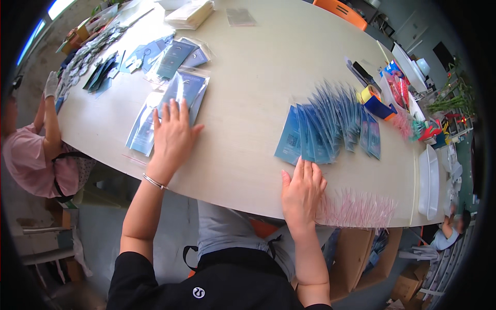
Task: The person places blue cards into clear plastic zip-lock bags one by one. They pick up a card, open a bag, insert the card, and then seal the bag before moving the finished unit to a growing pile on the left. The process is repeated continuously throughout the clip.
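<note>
My left hand [174,133] reaches over a pile of clear plastic packets with blue cards [192,85], its fingers spread and its fingertips at the pile. Nothing shows in its grasp. To the right, a fanned row of blue packets [315,132] lies on the table, the pieces overlapping. My right hand [304,188] is open at the near edge of this row, fingers stretched out and fingertips touching or close to the lowest packets. Beside that hand, a row of thin clear strips with pinkish edges [356,209] lies along the table's near edge.
More blue-card packets [175,59] and a heap of small grey pieces [95,49] lie far left. A tape dispenser [378,106] and a white tray [428,181] sit on the right. A person in pink [39,160] works at the left edge. Cardboard boxes [356,258] stand below.
</note>
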`<action>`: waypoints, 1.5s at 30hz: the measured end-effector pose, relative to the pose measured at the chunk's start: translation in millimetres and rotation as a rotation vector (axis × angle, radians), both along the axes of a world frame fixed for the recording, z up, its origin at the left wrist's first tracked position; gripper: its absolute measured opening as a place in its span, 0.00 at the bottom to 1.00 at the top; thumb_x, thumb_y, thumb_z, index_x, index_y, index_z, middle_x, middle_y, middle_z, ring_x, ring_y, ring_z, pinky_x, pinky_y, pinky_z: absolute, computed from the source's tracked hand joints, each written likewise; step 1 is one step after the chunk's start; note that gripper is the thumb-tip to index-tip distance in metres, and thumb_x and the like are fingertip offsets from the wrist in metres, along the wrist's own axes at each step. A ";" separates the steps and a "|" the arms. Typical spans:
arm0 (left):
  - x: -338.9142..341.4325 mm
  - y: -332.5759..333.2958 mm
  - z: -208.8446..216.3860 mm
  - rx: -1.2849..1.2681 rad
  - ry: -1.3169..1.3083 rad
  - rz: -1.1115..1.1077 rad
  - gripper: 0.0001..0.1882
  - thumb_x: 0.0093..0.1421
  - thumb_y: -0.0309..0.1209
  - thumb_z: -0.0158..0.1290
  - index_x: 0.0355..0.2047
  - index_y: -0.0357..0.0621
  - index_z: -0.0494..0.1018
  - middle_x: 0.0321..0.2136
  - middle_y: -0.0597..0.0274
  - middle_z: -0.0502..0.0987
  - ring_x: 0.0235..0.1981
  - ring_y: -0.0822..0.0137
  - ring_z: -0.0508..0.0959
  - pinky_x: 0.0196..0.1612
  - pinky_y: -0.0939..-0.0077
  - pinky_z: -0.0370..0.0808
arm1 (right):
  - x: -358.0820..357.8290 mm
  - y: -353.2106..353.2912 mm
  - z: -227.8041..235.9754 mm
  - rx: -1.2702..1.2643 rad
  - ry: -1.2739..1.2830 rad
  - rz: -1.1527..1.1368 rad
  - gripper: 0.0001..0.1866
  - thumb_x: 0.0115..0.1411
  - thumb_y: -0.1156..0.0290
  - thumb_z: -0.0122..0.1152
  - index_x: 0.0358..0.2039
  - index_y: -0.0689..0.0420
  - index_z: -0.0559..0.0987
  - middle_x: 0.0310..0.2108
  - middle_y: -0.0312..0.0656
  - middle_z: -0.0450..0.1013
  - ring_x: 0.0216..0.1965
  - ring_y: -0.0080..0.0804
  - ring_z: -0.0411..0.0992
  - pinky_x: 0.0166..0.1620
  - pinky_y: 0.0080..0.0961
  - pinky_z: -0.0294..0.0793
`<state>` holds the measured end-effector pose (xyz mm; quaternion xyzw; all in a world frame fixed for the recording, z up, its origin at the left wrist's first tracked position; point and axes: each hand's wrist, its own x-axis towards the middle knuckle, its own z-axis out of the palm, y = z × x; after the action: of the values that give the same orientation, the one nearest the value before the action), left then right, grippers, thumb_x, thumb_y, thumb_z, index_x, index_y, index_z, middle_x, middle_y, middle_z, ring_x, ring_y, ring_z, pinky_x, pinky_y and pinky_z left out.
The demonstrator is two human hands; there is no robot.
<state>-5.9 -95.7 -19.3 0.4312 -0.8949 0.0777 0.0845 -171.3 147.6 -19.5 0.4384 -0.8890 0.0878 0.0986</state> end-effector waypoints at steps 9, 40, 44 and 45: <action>-16.6 119.2 6.7 0.145 0.083 -0.553 0.31 0.60 0.37 0.57 0.63 0.44 0.67 0.61 0.51 0.70 0.61 0.57 0.70 0.65 0.56 0.59 | 29.5 16.1 -4.9 -0.334 -0.135 0.283 0.20 0.57 0.77 0.63 0.51 0.66 0.78 0.55 0.48 0.74 0.54 0.43 0.71 0.55 0.41 0.67; -12.4 101.4 12.5 0.377 0.030 -0.712 0.38 0.62 0.48 0.55 0.70 0.49 0.59 0.71 0.52 0.56 0.73 0.52 0.54 0.72 0.51 0.47 | 40.4 46.0 14.2 -0.155 -0.385 0.426 0.07 0.57 0.71 0.63 0.32 0.59 0.75 0.34 0.41 0.66 0.41 0.40 0.66 0.44 0.37 0.67; -20.5 106.2 14.3 0.404 0.033 -0.693 0.38 0.61 0.45 0.56 0.70 0.48 0.59 0.71 0.50 0.55 0.73 0.51 0.53 0.73 0.52 0.46 | 37.4 73.5 42.2 -0.212 -0.763 0.572 0.06 0.59 0.71 0.63 0.31 0.57 0.75 0.34 0.41 0.67 0.42 0.42 0.67 0.47 0.37 0.67; -21.8 107.4 14.7 0.402 0.032 -0.686 0.39 0.61 0.45 0.56 0.70 0.48 0.59 0.71 0.50 0.55 0.73 0.50 0.53 0.73 0.52 0.46 | 29.4 83.1 51.6 -0.254 -0.829 0.590 0.06 0.59 0.71 0.63 0.31 0.57 0.75 0.34 0.41 0.67 0.42 0.42 0.67 0.47 0.36 0.67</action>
<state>-27.8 11.7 -4.6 0.1163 -0.9829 -0.1387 0.0335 -141.9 230.6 32.1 0.5834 -0.6743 0.3850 -0.2382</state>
